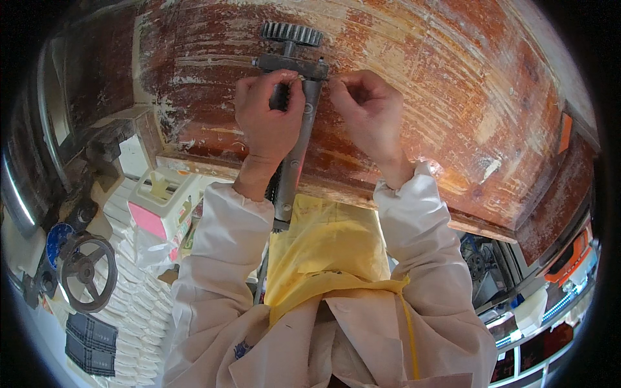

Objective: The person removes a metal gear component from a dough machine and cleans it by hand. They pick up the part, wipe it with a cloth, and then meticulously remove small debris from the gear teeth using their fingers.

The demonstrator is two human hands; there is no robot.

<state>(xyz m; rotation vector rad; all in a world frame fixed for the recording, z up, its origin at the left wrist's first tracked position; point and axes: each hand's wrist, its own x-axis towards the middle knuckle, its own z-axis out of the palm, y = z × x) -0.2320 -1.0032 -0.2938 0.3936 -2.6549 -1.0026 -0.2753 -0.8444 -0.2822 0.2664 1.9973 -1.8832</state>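
Observation:
A metal roller assembly (pixel 297 160) lies across the near edge of a worn wooden worktop (pixel 436 106). At its far end are a toothed gear (pixel 291 35) and a dark end bracket (pixel 292 66) with bolts. My left hand (pixel 271 114) is over the assembly, thumb and forefinger pinched together at the bracket's near edge. A small pale bit shows by those fingertips. Just right of the bracket, my right hand (pixel 371 109) is curled, its thumb and forefinger also pinched. Whether either pinch holds anything is too small to tell.
A yellow apron (pixel 330 242) hangs against the worktop's front edge. On the left are a white-and-pink plastic stool (pixel 160 203), a machine handwheel (pixel 87 273), a dark crate (pixel 91 344) and stacked white packets (pixel 140 310). An orange object (pixel 567 259) is at the far right.

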